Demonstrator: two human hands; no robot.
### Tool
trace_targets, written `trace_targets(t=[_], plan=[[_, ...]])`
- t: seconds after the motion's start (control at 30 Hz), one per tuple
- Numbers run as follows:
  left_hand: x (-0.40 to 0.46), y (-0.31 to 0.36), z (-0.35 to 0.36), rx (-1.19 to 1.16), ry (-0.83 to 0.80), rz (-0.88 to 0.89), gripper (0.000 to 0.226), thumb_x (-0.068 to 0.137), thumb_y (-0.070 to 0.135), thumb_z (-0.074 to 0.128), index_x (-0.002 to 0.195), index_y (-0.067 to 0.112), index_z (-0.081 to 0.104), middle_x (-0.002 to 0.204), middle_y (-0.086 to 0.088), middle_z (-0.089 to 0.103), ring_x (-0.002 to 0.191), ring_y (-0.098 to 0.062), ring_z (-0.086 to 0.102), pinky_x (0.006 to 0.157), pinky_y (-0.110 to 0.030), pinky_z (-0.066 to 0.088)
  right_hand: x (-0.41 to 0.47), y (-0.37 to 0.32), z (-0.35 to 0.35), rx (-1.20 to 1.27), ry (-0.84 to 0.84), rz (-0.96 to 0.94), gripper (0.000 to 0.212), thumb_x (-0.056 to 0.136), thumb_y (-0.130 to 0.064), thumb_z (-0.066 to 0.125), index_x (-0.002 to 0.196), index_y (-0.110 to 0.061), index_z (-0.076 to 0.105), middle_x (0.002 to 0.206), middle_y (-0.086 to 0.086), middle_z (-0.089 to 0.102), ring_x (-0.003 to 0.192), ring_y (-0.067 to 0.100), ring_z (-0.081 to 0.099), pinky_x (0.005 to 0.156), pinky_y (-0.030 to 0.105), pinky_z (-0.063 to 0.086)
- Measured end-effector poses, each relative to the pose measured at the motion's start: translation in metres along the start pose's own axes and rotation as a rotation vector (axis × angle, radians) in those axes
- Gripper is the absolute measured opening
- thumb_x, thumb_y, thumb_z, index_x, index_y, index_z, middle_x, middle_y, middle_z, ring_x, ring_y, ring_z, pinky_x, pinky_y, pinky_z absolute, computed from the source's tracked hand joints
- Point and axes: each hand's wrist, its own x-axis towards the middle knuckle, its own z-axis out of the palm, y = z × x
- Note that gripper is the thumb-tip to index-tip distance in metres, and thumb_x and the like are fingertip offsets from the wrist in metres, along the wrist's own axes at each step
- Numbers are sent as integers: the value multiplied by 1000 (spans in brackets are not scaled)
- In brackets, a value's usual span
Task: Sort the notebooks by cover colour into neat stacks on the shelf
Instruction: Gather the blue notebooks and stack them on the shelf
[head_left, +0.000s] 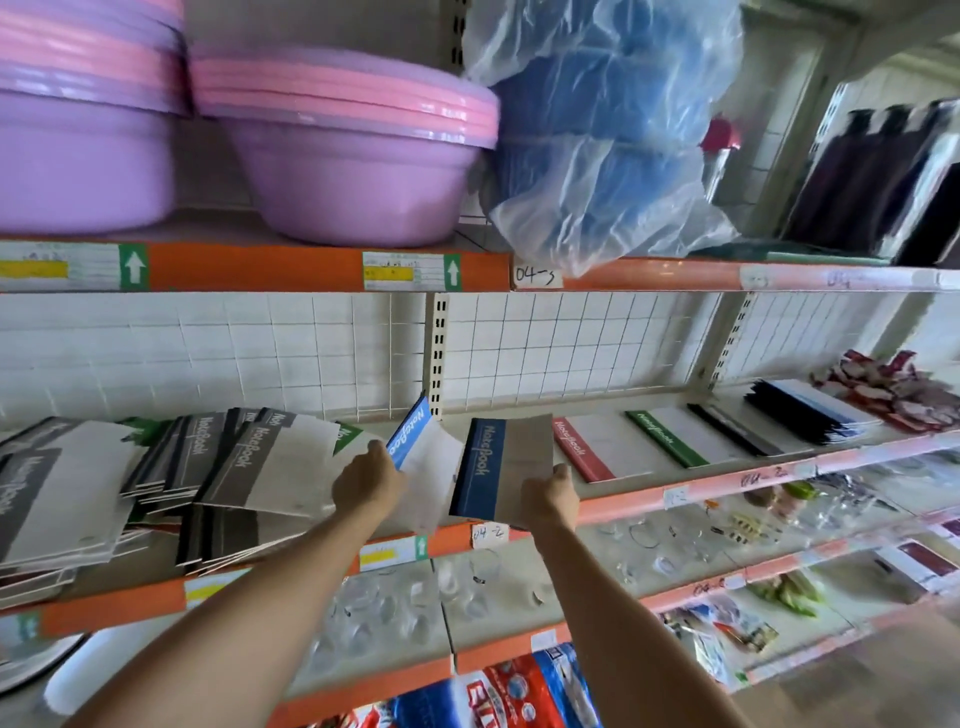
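Light-blue-spined notebook (415, 441) gripped by left hand (366, 480); dark-blue-spined notebook (501, 470) held by right hand (550, 496). Risk: loose grey-spined pile (234, 467) beside left fingers nudged, slid off shelf edge (649, 501).

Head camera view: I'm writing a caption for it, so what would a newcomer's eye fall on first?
Probably the two hands mid-shelf: the left hand holds a light blue notebook tilted up, and the right hand holds a dark blue notebook. Next, the messy pile of grey notebooks at left, and the big purple basins on the shelf above.
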Motion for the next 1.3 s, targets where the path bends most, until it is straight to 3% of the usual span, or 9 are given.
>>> trace_targets(t=[0.2, 0.3, 0.43, 0.53, 0.67, 0.8, 0.9, 1.07, 1.3], plan=[[-25, 66, 16, -108, 2, -74, 36, 89, 25, 54, 122, 10, 53, 115, -14, 64, 104, -35, 64, 84, -37, 51, 27, 16, -58, 105, -32, -25, 48, 83, -4, 41, 127, -21, 48, 102, 8, 64, 87, 32, 61, 68, 39, 56], [-39, 104, 26, -180, 4, -100, 34, 87, 25, 57, 117, 9, 59, 109, -14, 67, 93, -34, 67, 80, -38, 56, 44, 25, -90, 81, -32, -22, 38, 85, -4, 42, 120, -16, 48, 95, 7, 60, 87, 31, 58, 74, 37, 51], [-55, 153, 50, -180, 4, -60, 35, 91, 22, 52, 123, 8, 58, 119, -16, 64, 109, -35, 62, 85, -37, 49, 66, 44, -132, 57, -49, -39, 22, 81, -6, 44, 100, -17, 45, 81, 4, 57, 86, 34, 62, 77, 53, 57], [-69, 187, 68, -173, 12, -38, 35, 93, 22, 51, 124, 9, 57, 121, -16, 63, 110, -35, 61, 87, -37, 49, 82, 59, -172, 45, -28, -40, 21, 82, -4, 43, 101, -15, 45, 82, 7, 56, 73, 27, 57, 53, 36, 54], [-84, 226, 89, -189, -7, -26, 33, 93, 22, 50, 122, 9, 57, 120, -16, 63, 109, -36, 61, 83, -36, 47, 107, 79, -213, 54, 36, -19, 29, 83, -5, 43, 109, -15, 48, 93, 10, 61, 81, 30, 58, 72, 39, 53], [-91, 259, 109, -181, -44, -10, 32, 93, 22, 49, 121, 8, 57, 119, -15, 64, 105, -35, 62, 78, -34, 46, 124, 97, -237, 94, 40, 24, 24, 85, -6, 42, 105, -16, 49, 94, 12, 62, 76, 29, 60, 59, 36, 56], [-90, 287, 123, -175, -69, -3, 34, 93, 21, 48, 124, 8, 56, 121, -15, 63, 108, -35, 61, 83, -36, 48, 139, 106, -259, 82, 72, 48, 20, 86, -4, 42, 101, -16, 45, 87, 8, 59, 68, 23, 54, 47, 24, 44], [-83, 337, 151, -159, -129, 32, 38, 93, 22, 48, 128, 9, 54, 125, -15, 61, 112, -34, 60, 89, -36, 49, 179, 126, -277, 107, 97, 94, 32, 74, -10, 44, 104, -20, 49, 84, 2, 60, 83, 29, 61, 74, 44, 56], [-53, 414, 188, -222, -170, 72, 36, 90, 24, 50, 121, 7, 57, 117, -14, 64, 104, -33, 63, 84, -35, 52, 247, 124, -320, 85, 130, 77, 32, 79, -4, 45, 108, -17, 51, 91, 6, 60, 84, 29, 59, 64, 46, 59]])
